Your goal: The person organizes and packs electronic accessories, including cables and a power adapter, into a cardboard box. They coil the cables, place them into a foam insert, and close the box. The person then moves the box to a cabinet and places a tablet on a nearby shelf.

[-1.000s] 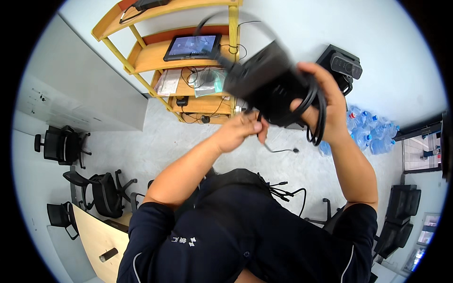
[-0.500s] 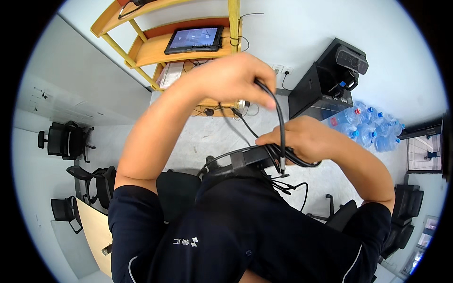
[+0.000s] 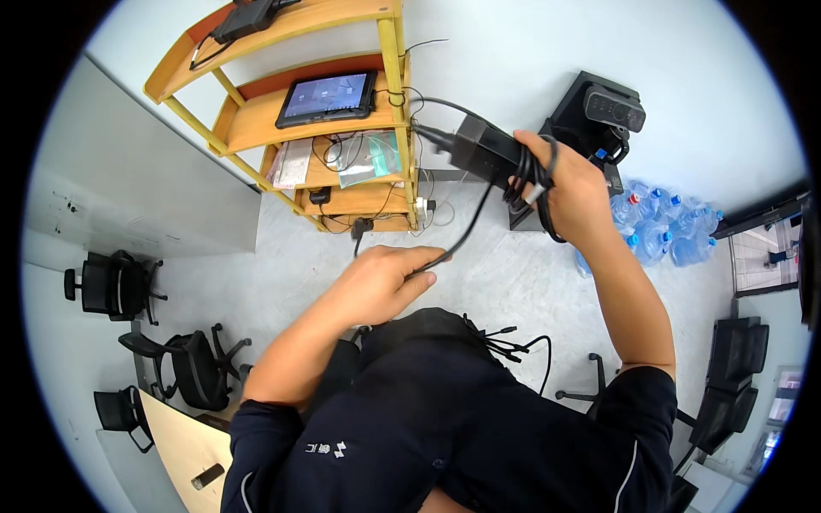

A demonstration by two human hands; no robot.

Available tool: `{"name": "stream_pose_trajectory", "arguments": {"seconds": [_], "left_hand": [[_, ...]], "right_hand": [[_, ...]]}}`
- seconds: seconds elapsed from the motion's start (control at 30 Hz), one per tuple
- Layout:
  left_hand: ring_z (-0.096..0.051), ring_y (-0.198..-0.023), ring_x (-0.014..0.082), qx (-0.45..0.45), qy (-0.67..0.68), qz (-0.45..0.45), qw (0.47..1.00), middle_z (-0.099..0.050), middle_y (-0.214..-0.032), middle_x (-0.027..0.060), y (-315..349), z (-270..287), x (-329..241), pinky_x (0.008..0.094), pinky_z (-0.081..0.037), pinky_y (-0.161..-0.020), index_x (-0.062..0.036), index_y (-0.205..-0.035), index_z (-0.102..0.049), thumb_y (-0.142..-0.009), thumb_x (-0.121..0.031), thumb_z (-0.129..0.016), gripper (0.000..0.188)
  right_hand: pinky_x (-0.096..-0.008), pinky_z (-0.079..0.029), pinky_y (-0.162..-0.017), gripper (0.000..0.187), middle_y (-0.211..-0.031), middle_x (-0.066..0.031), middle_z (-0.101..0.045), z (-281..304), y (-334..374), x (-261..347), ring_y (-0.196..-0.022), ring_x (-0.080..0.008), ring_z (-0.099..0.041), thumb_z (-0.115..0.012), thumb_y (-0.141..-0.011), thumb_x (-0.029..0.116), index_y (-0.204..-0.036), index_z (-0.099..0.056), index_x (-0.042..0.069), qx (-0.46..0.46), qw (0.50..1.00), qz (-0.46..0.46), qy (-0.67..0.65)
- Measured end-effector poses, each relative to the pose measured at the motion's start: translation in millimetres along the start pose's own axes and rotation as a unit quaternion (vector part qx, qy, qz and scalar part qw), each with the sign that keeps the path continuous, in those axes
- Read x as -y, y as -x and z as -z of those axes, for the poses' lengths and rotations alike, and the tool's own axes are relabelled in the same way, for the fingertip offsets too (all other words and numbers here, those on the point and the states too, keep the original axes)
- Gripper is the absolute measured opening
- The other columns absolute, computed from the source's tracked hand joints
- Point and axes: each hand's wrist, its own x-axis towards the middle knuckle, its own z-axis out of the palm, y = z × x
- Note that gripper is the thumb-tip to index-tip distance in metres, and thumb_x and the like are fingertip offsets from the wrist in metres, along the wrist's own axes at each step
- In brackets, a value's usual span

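A black power adapter (image 3: 483, 151) hangs in the air in front of the shelf unit, tilted down to the right. My right hand (image 3: 578, 195) is closed round its right end and round the loops of black cable (image 3: 537, 181) wound there. From the adapter's left end a thick connector (image 3: 433, 137) sticks out. A black power cable (image 3: 475, 224) runs down to my left hand (image 3: 376, 286), which pinches it between thumb and fingers near my body. Above that hand a black plug (image 3: 362, 227) shows, its cord going down behind the hand.
A wooden shelf unit (image 3: 256, 126) carries a tablet (image 3: 328, 97), papers and cables. Behind my right hand stands a black box (image 3: 522, 218), with large water bottles (image 3: 654, 235) beside it. Office chairs (image 3: 195, 368) and a table (image 3: 175, 445) are at left; more cables (image 3: 509, 342) hang near my waist.
My right hand has lifted the adapter and coil up and away from my body. The left hand has dropped from above the coil to lower left, drawing cable out.
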Motion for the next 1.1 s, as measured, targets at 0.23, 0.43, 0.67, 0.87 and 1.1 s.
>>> {"name": "stream_pose_trajectory", "arguments": {"seconds": [0.23, 0.43, 0.67, 0.87, 1.1], "left_hand": [[-0.074, -0.092, 0.0311, 0.028, -0.144, -0.128, 0.981, -0.078, -0.099, 0.0152, -81.7, 79.4, -3.1, 0.0437, -0.058, -0.08, -0.0056, -0.108, -0.079, -0.099, -0.024, -0.073, 0.021], [-0.068, -0.105, 0.0103, 0.088, 0.244, 0.06, 0.964, -0.079, -0.113, 0.0008, -59.9, 36.8, 79.2, 0.0303, -0.054, -0.095, -0.0024, -0.121, -0.078, -0.108, -0.018, -0.068, 0.022], [-0.069, -0.075, 0.0306, 0.037, 0.089, 0.127, 0.987, -0.068, -0.078, 0.0104, 8.6, -28.5, 47.1, 0.0418, -0.053, -0.071, -0.0099, -0.131, -0.069, -0.107, -0.027, -0.061, 0.031], [-0.072, -0.079, 0.0348, 0.083, -0.257, -0.014, 0.963, -0.072, -0.08, 0.0095, -7.5, 3.5, 35.6, 0.0493, -0.055, -0.065, -0.0139, -0.101, -0.076, -0.089, -0.016, -0.066, 0.016], [-0.071, -0.095, 0.0314, 0.074, -0.133, -0.145, 0.978, -0.072, -0.091, 0.0069, -18.1, 36.1, 61.8, 0.0446, -0.055, -0.08, -0.0129, -0.094, -0.073, -0.076, -0.002, -0.068, 0.022]], "right_hand": [[-0.0421, -0.056, -0.067, 0.06, -0.084, -0.0049, -0.069, -46.6, 33.1, 3.9, -0.078, -0.0288, -0.07, -0.08, -0.073, 0.007, -0.132, -0.072, 0.019, 0.247, 0.936, 0.22, -0.124], [-0.0339, -0.058, -0.073, 0.08, -0.097, -0.0086, -0.076, -7.9, 10.7, 31.2, -0.082, -0.0222, -0.075, -0.093, -0.065, 0.009, -0.141, -0.07, 0.011, 0.146, 0.912, 0.128, -0.362], [-0.0312, -0.058, -0.08, 0.073, -0.107, -0.0096, -0.076, -54.9, 20.9, 17.6, -0.088, -0.0217, -0.074, -0.092, -0.077, 0.008, -0.145, -0.065, 0.01, 0.003, 0.979, -0.051, -0.197], [-0.0437, -0.058, -0.075, 0.047, -0.09, -0.0129, -0.074, -117.1, 33.8, 9.0, -0.086, -0.0351, -0.075, -0.073, -0.083, 0.005, -0.13, -0.068, 0.008, 0.313, 0.944, 0.017, -0.101], [-0.0442, -0.059, -0.078, 0.028, -0.091, -0.0114, -0.076, -146.3, 10.5, 33.7, -0.087, -0.0351, -0.073, -0.067, -0.085, 0.004, -0.111, -0.076, 0.008, 0.446, 0.827, 0.109, -0.324]]}}
